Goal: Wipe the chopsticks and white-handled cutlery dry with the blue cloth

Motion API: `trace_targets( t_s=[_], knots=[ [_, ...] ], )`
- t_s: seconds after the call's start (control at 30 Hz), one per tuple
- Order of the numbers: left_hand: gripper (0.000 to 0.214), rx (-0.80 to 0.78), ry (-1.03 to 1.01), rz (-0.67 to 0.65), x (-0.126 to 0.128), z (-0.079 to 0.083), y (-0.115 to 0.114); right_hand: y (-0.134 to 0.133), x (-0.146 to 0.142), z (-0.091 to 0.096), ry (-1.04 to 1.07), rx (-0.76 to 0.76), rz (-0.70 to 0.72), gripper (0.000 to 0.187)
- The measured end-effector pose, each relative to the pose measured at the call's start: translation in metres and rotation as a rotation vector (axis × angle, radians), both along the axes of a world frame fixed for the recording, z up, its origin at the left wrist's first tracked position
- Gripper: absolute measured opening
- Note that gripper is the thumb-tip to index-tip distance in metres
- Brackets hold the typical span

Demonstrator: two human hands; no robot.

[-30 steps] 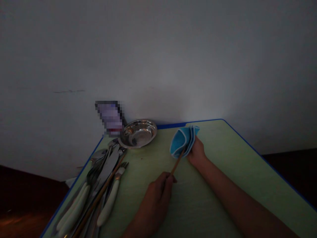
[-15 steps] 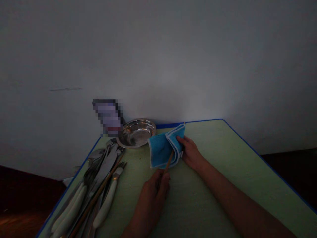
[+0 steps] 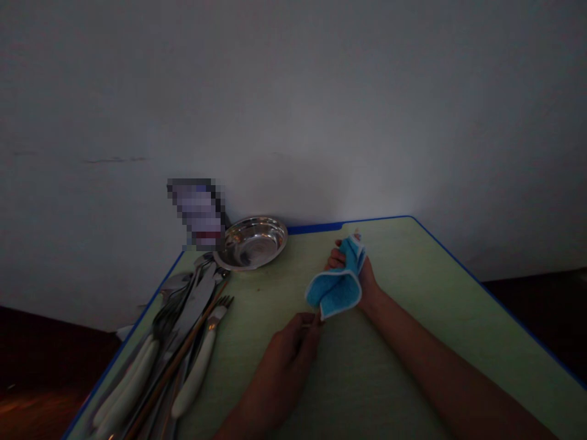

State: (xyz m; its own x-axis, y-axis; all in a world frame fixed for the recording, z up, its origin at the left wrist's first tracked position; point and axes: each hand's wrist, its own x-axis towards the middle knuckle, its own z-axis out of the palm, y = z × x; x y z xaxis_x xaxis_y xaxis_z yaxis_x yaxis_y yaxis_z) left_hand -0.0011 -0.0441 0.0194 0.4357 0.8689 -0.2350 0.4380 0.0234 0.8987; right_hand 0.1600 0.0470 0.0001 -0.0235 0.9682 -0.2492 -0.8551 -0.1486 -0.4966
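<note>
Holding cloth: my right hand (image 3: 369,280) is closed round a bunched blue cloth (image 3: 337,290) with pale edging, nearer me than the metal bowl (image 3: 261,244) and to its right.
Pinched piece: my left hand (image 3: 293,345) has thumb and fingers together on a thin stick-like piece (image 3: 319,315) at the cloth's near edge, nearer me than the bowl; most of it is covered, so I cannot tell its full shape.
Cutlery heap: left of the bowl and nearer me, its far end close by the rim; knife blades (image 3: 195,311), white handles (image 3: 131,382) and a slim wooden stick (image 3: 181,351), overlapping.
White-handled fork: one, on the heap's right side, nearer me than the bowl, tines towards it.
Blurred panel: one (image 3: 197,211), tilted, just left of the bowl; content unreadable.
Table: one, green top (image 3: 413,256), blue edging, under the bowl.
Stage of cloth work: partway through one piece, I judge, cloth and piece being both in hand.
Done: I cannot tell which pieces in the heap beside the bowl have met the cloth.
Left: this piece, at least, is not yet laid down; how many others remain, I cannot tell.
</note>
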Motion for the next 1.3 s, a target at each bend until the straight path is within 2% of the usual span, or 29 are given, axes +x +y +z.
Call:
trace_targets(
  t_s=[0.2,0.3,0.47,0.63,0.77,0.9,0.97,1.07,1.2,1.3],
  knots=[
    [0.031,0.065,0.152,-0.077,-0.002,0.006,-0.005,0.004,0.000,-0.006,-0.194,0.001,-0.166,0.027],
    [0.029,0.071,0.159,-0.096,0.000,0.007,-0.008,0.008,0.004,-0.010,-0.218,-0.019,-0.217,0.026],
    [0.032,0.031,0.101,0.034,0.002,0.002,-0.006,0.003,-0.004,-0.014,-0.270,-0.026,-0.250,0.023],
    [0.034,0.021,0.098,0.119,0.002,-0.003,-0.004,-0.009,-0.024,-0.018,-0.403,0.029,-0.193,0.024],
    [0.030,0.140,0.157,0.042,0.003,-0.003,-0.008,-0.006,-0.023,-0.019,-0.372,-0.047,-0.245,0.025],
    [0.028,0.199,0.251,-0.083,0.002,-0.003,-0.013,0.001,-0.007,-0.015,-0.337,-0.138,-0.336,0.029],
    [0.028,0.292,0.324,-0.127,0.001,-0.003,-0.012,0.004,0.000,-0.012,-0.323,-0.180,-0.358,0.027],
    [0.032,0.425,0.427,-0.133,0.000,-0.003,-0.009,0.003,0.002,-0.011,-0.313,-0.198,-0.362,0.024],
    [0.043,0.412,0.524,-0.097,0.000,-0.005,-0.005,-0.004,-0.013,-0.014,-0.316,-0.143,-0.327,0.028],
    [0.045,0.433,0.591,-0.104,0.000,-0.007,-0.005,-0.010,-0.025,-0.015,-0.298,-0.109,-0.250,0.031]
  ],
)
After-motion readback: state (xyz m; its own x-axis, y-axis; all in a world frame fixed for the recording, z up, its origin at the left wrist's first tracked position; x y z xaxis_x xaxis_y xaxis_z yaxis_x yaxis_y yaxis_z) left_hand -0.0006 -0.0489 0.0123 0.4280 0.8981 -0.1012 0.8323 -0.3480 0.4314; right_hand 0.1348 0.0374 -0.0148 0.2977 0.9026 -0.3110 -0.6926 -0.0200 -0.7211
